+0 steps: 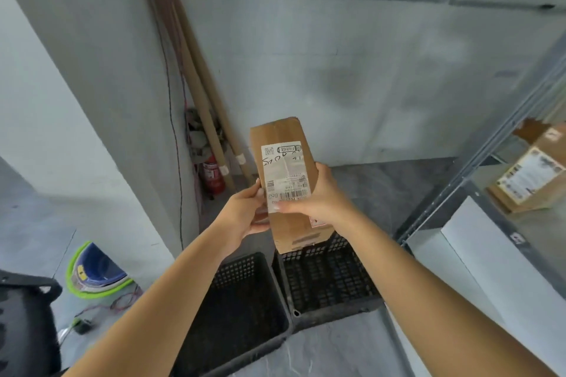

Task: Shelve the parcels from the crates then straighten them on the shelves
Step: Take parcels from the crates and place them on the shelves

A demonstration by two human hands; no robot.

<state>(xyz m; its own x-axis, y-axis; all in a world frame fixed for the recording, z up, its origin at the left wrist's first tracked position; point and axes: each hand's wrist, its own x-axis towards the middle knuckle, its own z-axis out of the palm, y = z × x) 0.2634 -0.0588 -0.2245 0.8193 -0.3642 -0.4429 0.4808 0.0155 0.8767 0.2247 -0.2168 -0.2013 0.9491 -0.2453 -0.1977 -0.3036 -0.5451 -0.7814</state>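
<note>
You have the cardboard parcel point(286, 180) up in front of you, held in both hands over the two black crates point(327, 281) on the floor. Your left hand point(245, 211) cups its left edge with the fingers wrapped underneath and the thumb lying along the side; your right hand point(318, 196) clamps the right edge, thumb pressed across the lower part of the white label point(284, 174). Both hands are closed on the box, neither one loose. The label faces you, though upside down from where you stand, so this grip looks meant for checking the printing before you choose a spot. Both crates look empty from here, so this seems to be one of the last parcels to shelve. The metal shelf point(471, 190) stands to your right, with another box point(533, 174) already lying on it at an angle. Swing this parcel right and set it beside that one, then square both up. Watch the shelf's upright post as you turn
</note>
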